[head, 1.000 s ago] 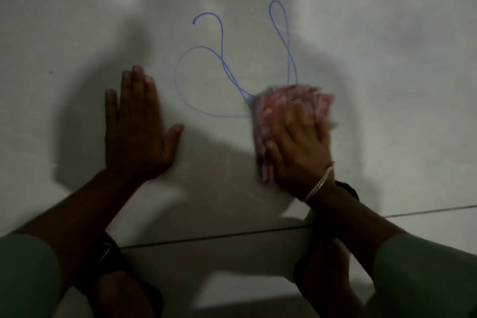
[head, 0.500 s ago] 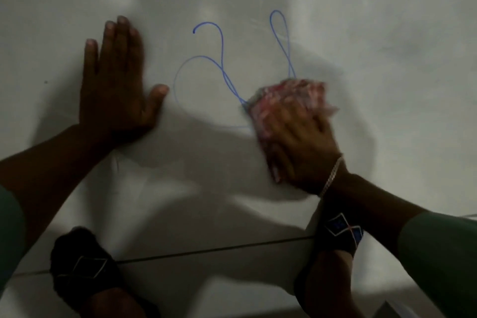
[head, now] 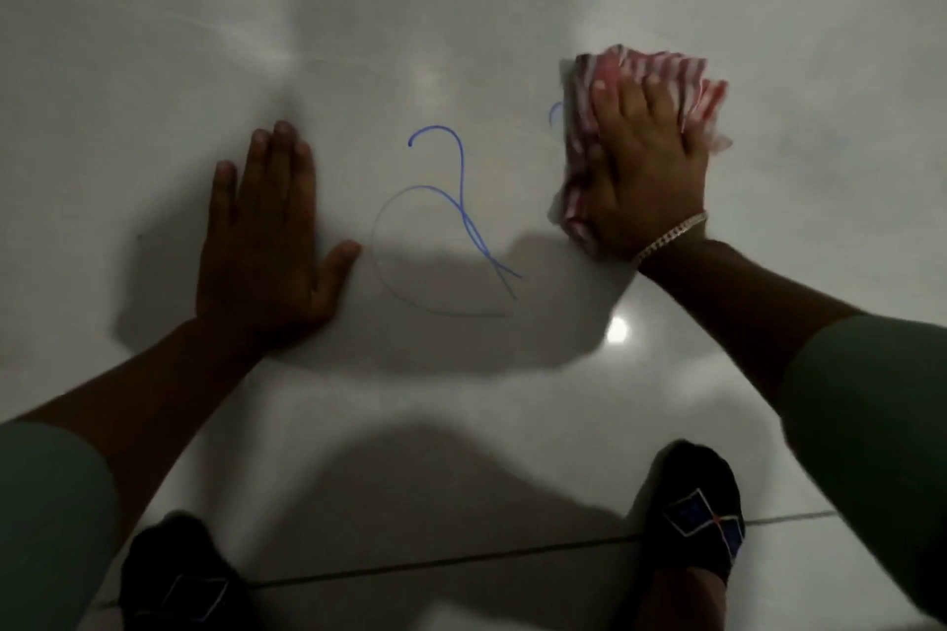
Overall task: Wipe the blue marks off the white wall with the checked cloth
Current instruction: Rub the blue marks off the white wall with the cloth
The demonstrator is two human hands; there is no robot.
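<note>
Blue marks [head: 451, 226] are what the wiping is about, and the job is mid-way. The right hand [head: 645, 169] lies flat with fingers together, pressing the checked cloth [head: 661, 72] against the white wall [head: 153, 41]; the folded red-and-white cloth shows above the fingertips and along the hand's left edge. A thin bracelet [head: 671, 236] sits at that wrist. Just left of the cloth, a short blue stub [head: 554, 114] peeks out, seemingly the last of a stroke under the cloth. The left hand [head: 266, 231] is spread open, palm on the wall, holding nothing, its thumb close to the big loop of the marks. That loop and the hooked line above it lie between the two hands, untouched by the cloth. Below, two dark socks [head: 697, 512] stand on the floor.

Judging from this, the next move calls for sliding the cloth left and down across the stub, then over the hook and loop, with firm pressure.
</note>
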